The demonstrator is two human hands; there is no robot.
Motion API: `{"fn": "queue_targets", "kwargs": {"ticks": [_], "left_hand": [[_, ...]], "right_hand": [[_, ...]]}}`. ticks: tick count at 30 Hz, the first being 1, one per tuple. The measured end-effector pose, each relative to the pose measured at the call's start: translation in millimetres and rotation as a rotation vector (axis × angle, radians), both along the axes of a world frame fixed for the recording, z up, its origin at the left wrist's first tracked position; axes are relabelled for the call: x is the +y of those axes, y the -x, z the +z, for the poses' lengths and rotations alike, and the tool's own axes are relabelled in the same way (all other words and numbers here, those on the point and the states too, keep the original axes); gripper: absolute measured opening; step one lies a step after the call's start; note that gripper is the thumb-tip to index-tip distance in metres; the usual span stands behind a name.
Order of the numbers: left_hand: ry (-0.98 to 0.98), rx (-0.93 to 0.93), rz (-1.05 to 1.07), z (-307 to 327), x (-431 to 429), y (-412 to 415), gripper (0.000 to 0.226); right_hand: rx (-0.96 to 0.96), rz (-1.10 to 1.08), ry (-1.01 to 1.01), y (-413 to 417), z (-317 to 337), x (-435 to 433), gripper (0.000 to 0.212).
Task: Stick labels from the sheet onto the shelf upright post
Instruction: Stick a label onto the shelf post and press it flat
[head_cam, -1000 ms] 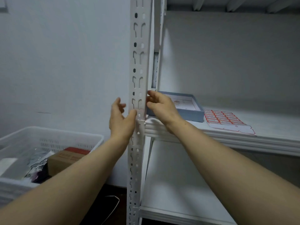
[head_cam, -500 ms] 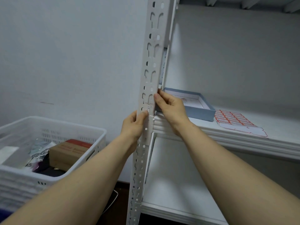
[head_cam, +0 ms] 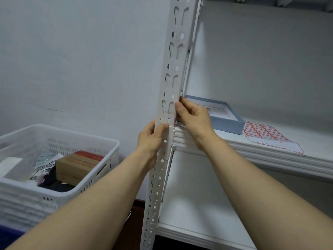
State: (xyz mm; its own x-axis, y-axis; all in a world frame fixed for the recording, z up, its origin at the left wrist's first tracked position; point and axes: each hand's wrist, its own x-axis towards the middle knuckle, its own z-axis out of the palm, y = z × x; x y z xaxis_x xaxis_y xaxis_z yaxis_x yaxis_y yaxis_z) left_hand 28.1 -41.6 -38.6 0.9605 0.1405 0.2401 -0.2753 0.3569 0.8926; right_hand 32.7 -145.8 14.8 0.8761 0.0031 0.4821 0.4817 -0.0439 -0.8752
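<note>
In the head view, the upright post (head_cam: 173, 83) ran nearly vertical through the middle of the scene, its slotted face toward you, and both your hands met on it just where the shelf (head_cam: 252, 152) joined it. Your left hand (head_cam: 149, 139) gripped the post from the left, thumb flat on the front face and the other fingers curled round behind. Your right hand (head_cam: 193, 120) sat a little higher on the right edge, its thumb and forefinger tips close together and pressed against the metal. A faint pink trace showed beside those tips, possibly a label being smoothed down, though the view was too soft to be sure. The label sheet (head_cam: 264, 134) lay flat on the shelf, to the right of the post and farther back, just beyond the blue tray (head_cam: 232, 121). It was well apart from both hands but clearly on the right hand's side. For another label, then, your right hand had the shorter reach, rightward along the shelf, while the left could steady the post. A white basket (head_cam: 59, 139) of oddments stood low at the left.
</note>
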Motion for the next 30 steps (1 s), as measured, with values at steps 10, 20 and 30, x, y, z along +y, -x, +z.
{"fn": "queue_targets", "kwargs": {"ticks": [10,20,30], "left_hand": [[-0.01,0.008,-0.037,-1.1,4.6,1.5,0.022],[-0.072,0.002,-0.069,2.1,14.4,0.8,0.021],[-0.144,0.04,-0.043,8.7,14.3,0.6,0.018]], "right_hand": [[-0.003,-0.002,-0.007,-0.8,-1.2,0.1,0.032],[0.003,0.013,-0.024,1.0,0.0,0.3,0.034],[-0.004,0.011,-0.017,0.9,0.7,-1.6,0.033]]}}
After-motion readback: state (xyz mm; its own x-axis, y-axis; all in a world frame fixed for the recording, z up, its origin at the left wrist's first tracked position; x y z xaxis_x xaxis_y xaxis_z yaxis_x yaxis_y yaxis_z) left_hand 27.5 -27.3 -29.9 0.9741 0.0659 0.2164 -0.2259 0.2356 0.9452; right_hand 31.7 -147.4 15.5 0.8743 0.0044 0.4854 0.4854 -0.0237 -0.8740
